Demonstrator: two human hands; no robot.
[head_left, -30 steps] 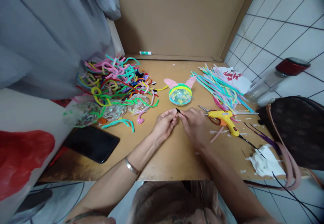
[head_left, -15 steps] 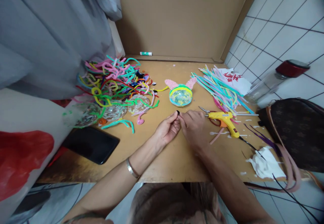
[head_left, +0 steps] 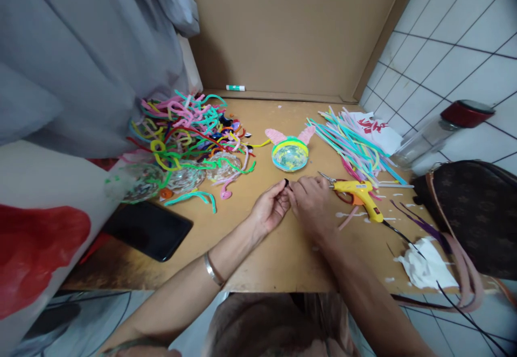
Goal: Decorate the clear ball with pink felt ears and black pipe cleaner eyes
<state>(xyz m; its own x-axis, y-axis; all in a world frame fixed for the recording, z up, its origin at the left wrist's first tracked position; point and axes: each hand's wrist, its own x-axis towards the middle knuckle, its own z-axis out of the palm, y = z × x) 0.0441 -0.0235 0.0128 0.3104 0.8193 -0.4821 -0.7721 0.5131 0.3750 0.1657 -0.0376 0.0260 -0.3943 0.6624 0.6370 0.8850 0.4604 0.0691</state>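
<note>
Between my fingertips is a small black piece (head_left: 286,182), too small to make out; it may be curled. My left hand (head_left: 271,206) pinches it from the left, thumb and forefinger pressed together. My right hand (head_left: 310,198) is closed at its other side, the fingers curled with the knuckles up. Just beyond my hands sits a round clear bowl-like piece (head_left: 290,159) with a green, yellow and blue rim and two pink ears (head_left: 275,135). A yellow hot glue gun (head_left: 357,189) lies to the right of my right hand, beside scissors (head_left: 328,177).
On the left are a tangled heap of pipe cleaners (head_left: 186,125), clear round pieces (head_left: 183,176) and a black phone (head_left: 149,230). Straight pipe cleaners (head_left: 355,141), a bottle (head_left: 428,136), a brown bag (head_left: 472,217) and crumpled tissue (head_left: 428,263) lie right. A glue stick (head_left: 235,88) is at the back.
Both hands keep their hold on the small black piece, with only a slight shift of the fingers. The whole view has moved slightly; the things on the table stay put.
</note>
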